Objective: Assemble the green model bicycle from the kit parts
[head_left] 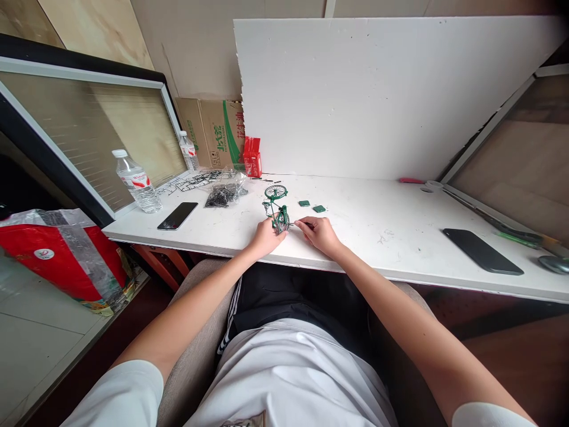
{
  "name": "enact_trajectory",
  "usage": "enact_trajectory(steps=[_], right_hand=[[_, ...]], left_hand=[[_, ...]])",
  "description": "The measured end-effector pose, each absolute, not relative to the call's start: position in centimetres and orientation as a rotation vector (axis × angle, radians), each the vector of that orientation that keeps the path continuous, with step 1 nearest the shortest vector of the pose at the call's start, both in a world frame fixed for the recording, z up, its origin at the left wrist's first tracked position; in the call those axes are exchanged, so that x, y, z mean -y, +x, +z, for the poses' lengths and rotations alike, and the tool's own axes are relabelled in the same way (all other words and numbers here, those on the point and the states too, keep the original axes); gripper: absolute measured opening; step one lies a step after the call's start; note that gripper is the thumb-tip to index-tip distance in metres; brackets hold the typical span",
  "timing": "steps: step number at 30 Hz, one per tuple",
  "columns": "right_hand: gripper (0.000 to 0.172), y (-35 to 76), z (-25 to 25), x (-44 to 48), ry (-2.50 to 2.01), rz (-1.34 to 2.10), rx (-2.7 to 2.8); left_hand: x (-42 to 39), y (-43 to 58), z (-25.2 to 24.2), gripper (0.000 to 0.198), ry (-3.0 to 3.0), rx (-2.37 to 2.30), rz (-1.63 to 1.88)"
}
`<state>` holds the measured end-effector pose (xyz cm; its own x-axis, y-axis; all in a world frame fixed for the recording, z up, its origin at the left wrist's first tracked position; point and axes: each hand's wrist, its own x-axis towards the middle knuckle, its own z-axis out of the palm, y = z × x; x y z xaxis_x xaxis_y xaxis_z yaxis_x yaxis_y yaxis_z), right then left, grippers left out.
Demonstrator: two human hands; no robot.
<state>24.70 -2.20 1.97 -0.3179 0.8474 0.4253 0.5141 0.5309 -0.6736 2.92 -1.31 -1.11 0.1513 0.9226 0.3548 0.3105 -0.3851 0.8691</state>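
A small green model bicycle (276, 207) with dark-spoked wheels lies on the white table near its front edge. My left hand (265, 236) is closed on its near end, by the wheel closest to me. From the right, my right hand (319, 233) pinches a thin dark tool, like a small screwdriver (295, 223), whose tip points at that near wheel. Whether the tip touches the wheel I cannot tell. Two small green square pieces (312, 206) lie just beyond my right hand.
Left on the white table (355, 237) are a phone (178, 216), a water bottle (138, 182), a plastic bag of dark parts (226, 193) and black part frames (200, 179). A cardboard box (213, 133) and red box (252, 158) stand behind. At right lie another phone (482, 251) and a mouse (553, 264).
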Motion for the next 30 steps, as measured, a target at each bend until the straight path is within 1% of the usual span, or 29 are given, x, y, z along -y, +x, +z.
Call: enact_trajectory(steps=[9,19,24,27,30], right_hand=[[0.056,24.50,1.77,2.08,-1.117,0.506,1.985],[0.057,24.62,1.04,1.53,-1.174,0.724,1.873],[0.057,24.39,1.20,1.50,-1.202,0.624,1.903],[0.061,24.21,1.20,1.40,-1.224,0.508,1.905],[0.062,24.17,1.15,1.27,-1.243,0.487,1.869]], left_hand=[[1.25,2.99,-1.31,0.060,1.811,-1.163,1.231],[1.39,3.07,-1.15,0.064,1.803,-1.179,1.249],[1.21,3.05,-1.14,0.056,1.775,-1.199,1.247],[1.14,3.09,-1.21,0.062,1.670,-1.202,1.269],[1.14,3.14,-1.28,0.066,1.537,-1.179,1.307]])
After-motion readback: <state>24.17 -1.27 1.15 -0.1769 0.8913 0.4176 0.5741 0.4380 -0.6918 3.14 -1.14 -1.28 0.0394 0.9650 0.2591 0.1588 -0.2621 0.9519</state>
